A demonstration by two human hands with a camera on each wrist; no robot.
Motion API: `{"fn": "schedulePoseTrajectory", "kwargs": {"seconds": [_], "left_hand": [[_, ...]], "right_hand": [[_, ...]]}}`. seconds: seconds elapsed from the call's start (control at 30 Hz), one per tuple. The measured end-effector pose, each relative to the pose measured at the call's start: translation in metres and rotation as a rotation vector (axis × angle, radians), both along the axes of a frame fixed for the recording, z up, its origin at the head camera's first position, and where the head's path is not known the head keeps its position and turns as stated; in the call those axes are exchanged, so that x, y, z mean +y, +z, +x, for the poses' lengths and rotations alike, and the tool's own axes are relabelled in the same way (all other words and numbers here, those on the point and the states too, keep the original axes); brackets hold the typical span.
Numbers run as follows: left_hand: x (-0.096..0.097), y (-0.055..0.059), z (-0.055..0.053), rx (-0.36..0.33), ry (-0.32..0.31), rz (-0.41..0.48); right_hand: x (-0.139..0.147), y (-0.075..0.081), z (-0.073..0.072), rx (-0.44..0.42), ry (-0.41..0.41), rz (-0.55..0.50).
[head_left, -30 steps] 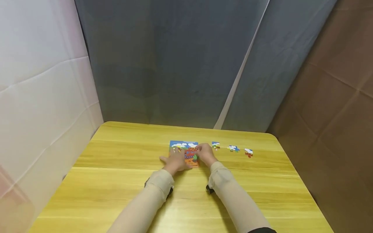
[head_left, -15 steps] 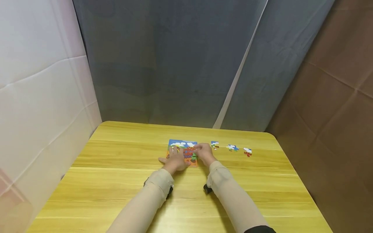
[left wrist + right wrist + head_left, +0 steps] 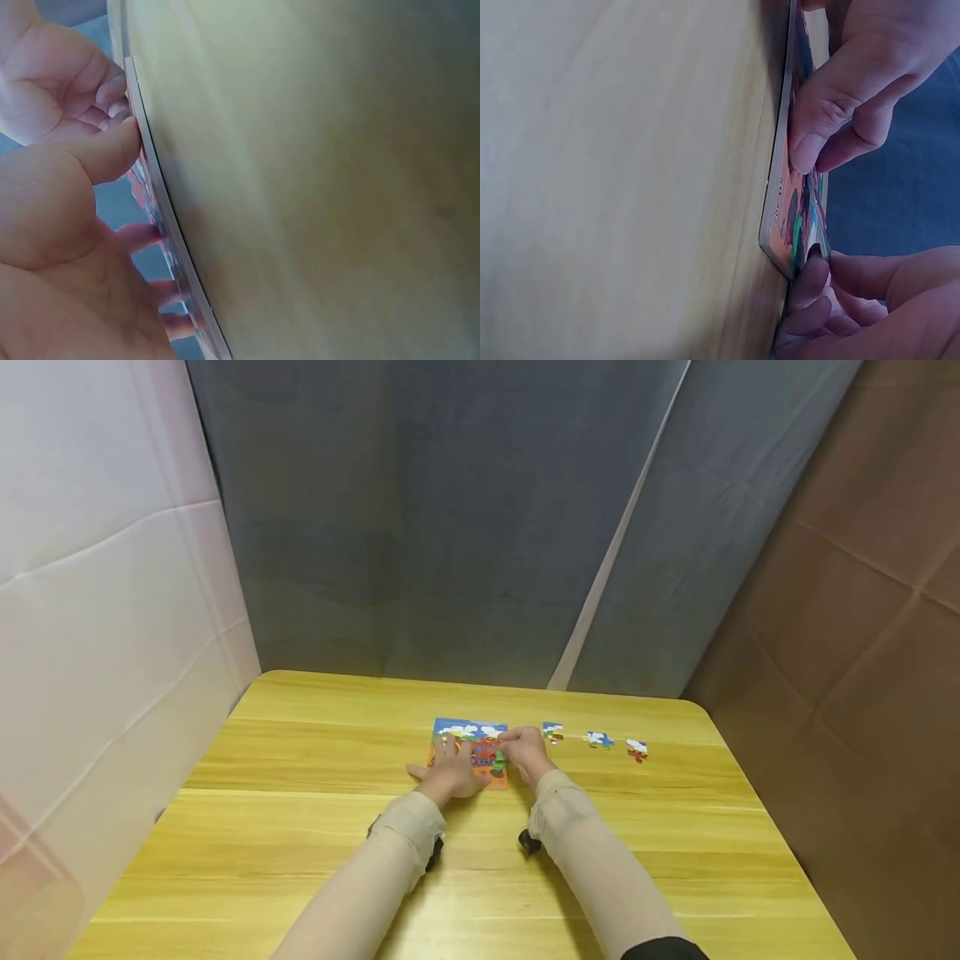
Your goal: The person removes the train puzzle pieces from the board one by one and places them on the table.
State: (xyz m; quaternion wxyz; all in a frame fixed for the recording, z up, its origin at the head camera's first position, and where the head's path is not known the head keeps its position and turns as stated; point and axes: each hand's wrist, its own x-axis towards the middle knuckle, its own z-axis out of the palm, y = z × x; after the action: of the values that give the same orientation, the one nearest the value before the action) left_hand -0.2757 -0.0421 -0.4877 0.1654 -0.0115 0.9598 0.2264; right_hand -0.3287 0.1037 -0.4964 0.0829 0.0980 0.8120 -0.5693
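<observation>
A flat jigsaw puzzle (image 3: pixel 469 727) with a bright picture of sky, clouds and a red vehicle lies on the table. My left hand (image 3: pixel 450 773) rests on it, fingers spread over its left and front part. In the left wrist view, the thumb (image 3: pixel 116 150) touches the board's near edge. My right hand (image 3: pixel 527 752) is at the board's right edge. The right wrist view shows its thumb and finger pinching a puzzle piece (image 3: pixel 817 202), which stands slightly tilted up from the board. Much of that piece is hidden by the fingers.
Three loose puzzle pieces lie right of the board: one blue and white (image 3: pixel 552 732), one with a cloud (image 3: pixel 598 740), one white and red (image 3: pixel 637 749). The wooden table (image 3: pixel 300 827) is bounded by a grey curtain (image 3: pixel 450 527) behind and cloths at both sides.
The view has shifted very slightly. Both hands stay at the puzzle, with only small movement of the right wrist; the loose pieces lie where they were.
</observation>
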Motion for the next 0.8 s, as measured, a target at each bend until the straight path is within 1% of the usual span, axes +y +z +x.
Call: {"fn": "schedulePoseTrajectory", "kwargs": {"seconds": [0.07, 0.17, 0.27, 0.33, 0.4, 0.5, 0.6, 0.7, 0.8], "left_hand": [[-0.001, 0.001, 0.001, 0.006, -0.003, 0.007], [-0.004, 0.001, -0.001, 0.018, -0.015, 0.005], [-0.009, 0.003, -0.003, 0.015, -0.041, -0.012], [-0.014, 0.005, -0.004, 0.013, -0.073, -0.026], [-0.022, 0.007, -0.004, 0.008, -0.113, -0.036], [-0.034, 0.009, -0.005, 0.014, -0.191, -0.053], [-0.044, 0.008, -0.005, 0.023, -0.258, -0.071], [-0.049, 0.003, -0.005, 0.041, -0.297, -0.074], [-0.052, 0.001, -0.003, 0.066, -0.312, -0.054]], "right_hand": [[-0.001, 0.0, 0.001, 0.007, 0.008, 0.017], [-0.002, 0.002, 0.003, 0.039, 0.044, 0.067], [-0.004, 0.003, 0.005, 0.075, 0.079, 0.133], [-0.005, 0.003, 0.007, 0.09, 0.087, 0.148], [-0.005, 0.003, 0.008, 0.082, 0.081, 0.132], [-0.005, 0.002, 0.007, 0.058, 0.057, 0.056], [-0.002, 0.001, 0.006, 0.03, 0.034, -0.002], [-0.001, 0.002, 0.007, 0.001, 0.018, -0.037], [-0.001, 0.002, 0.008, -0.016, 0.012, -0.052]]}}
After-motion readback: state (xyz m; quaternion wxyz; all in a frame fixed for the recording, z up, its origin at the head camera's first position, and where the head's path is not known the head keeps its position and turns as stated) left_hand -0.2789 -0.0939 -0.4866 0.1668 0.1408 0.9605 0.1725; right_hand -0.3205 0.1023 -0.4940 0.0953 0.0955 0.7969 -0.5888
